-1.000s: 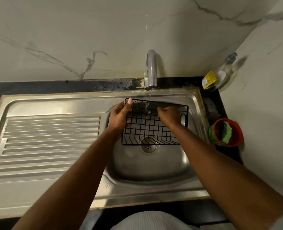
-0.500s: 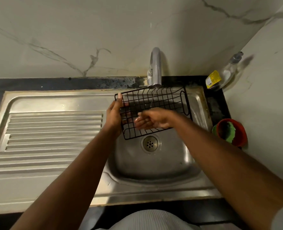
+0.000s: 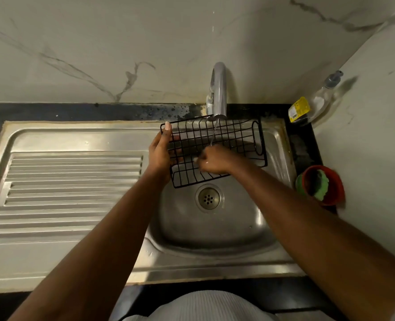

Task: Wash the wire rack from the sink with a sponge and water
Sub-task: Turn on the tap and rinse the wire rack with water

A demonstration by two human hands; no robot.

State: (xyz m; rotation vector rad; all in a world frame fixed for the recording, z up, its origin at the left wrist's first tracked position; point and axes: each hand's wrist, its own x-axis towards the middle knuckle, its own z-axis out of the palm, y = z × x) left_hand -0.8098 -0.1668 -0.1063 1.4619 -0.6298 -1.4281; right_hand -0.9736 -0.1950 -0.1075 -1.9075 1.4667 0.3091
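From your head camera, you held the black wire rack (image 3: 215,151) above the basin of the steel sink (image 3: 215,230), tilted with its far edge raised toward the tap (image 3: 218,91). Your left hand (image 3: 160,156) gripped the rack's left end, thumb laid along the outer wire at the far corner and fingers curled behind the grid. Your right hand (image 3: 212,161) was closed loosely against the middle of the rack, fingers bent in toward the wires; whether it pinched anything between them could not be made out. A thin stream of water (image 3: 214,133) ran from the spout, passed through the grid and landed at your right hand. The drain (image 3: 208,198) sat in the basin just near of the rack's lower edge. The ribbed draining board (image 3: 71,188) stretched away to the left. On the dark worktop (image 3: 305,147) to the right of the sink stood a red cup (image 3: 330,188) with a green sponge (image 3: 321,185) inside it, well apart from both hands. Farther back in the right corner, a clear soap bottle (image 3: 316,103) with a yellow label leaned against the marble wall.
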